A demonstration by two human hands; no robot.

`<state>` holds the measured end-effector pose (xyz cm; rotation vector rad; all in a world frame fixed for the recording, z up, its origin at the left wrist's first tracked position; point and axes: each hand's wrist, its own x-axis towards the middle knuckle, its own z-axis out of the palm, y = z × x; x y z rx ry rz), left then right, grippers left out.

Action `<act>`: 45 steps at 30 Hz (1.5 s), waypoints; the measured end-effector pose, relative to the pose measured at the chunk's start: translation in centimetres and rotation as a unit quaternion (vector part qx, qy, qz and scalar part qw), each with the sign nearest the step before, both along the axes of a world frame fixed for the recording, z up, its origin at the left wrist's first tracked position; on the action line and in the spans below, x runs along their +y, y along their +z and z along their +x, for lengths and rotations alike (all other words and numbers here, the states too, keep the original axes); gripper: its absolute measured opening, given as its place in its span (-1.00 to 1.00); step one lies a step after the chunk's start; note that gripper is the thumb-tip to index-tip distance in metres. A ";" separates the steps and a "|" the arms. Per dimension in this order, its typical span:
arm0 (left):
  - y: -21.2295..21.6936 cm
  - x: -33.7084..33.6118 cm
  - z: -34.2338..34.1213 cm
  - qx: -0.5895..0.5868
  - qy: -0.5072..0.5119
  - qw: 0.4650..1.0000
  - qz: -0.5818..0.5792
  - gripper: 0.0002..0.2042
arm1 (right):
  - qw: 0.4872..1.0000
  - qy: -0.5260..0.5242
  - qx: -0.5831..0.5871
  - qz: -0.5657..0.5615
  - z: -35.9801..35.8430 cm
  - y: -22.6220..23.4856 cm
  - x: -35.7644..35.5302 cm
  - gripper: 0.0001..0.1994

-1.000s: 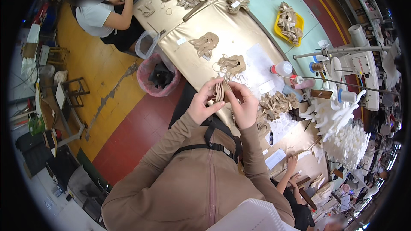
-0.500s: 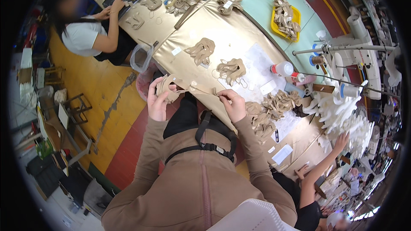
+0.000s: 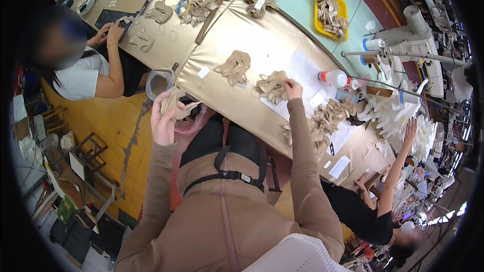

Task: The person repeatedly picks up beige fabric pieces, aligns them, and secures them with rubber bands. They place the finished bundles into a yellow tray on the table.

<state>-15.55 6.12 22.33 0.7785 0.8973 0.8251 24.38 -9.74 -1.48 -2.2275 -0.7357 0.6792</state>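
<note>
My left hand point(image 3: 162, 118) holds a tan cut leather piece point(image 3: 177, 103) out to the left, off the edge of the long gold-covered table point(image 3: 262, 45). Reaching forward over the table, my right hand point(image 3: 293, 89) has its fingers on a small stack of tan leather pieces point(image 3: 272, 86) lying on the cover. Another stack of the same pieces point(image 3: 234, 66) lies just left of it. A bigger heap of tan pieces point(image 3: 328, 117) sits to the right by my forearm.
A person in a white top point(image 3: 80, 78) sits at the table's far left. A person in black point(image 3: 370, 211) reaches up at the right. A pink bin point(image 3: 194, 121) stands under my left hand. A yellow tray point(image 3: 330, 12), a white bottle point(image 3: 334, 77) and a sewing machine point(image 3: 418, 45) stand farther back.
My hands have drawn apart: the left one carried a leather piece out left past the table edge, the right one reached forward onto the stack on the table.
</note>
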 end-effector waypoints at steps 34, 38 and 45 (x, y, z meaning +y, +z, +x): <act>0.6 -1.7 7.1 0.011 -0.075 0.997 -0.034 -0.48 | 0.976 0.111 0.094 0.163 -9.9 23.3 -2.0 -0.78; 0.2 -0.3 3.7 0.009 -0.031 0.999 -0.020 -0.55 | 0.978 0.111 0.105 0.145 -9.3 19.4 -2.8 -0.78; 0.0 -0.9 3.5 0.061 -0.025 0.997 0.031 -0.55 | 0.956 0.218 0.188 0.048 -4.0 8.5 -1.8 -0.74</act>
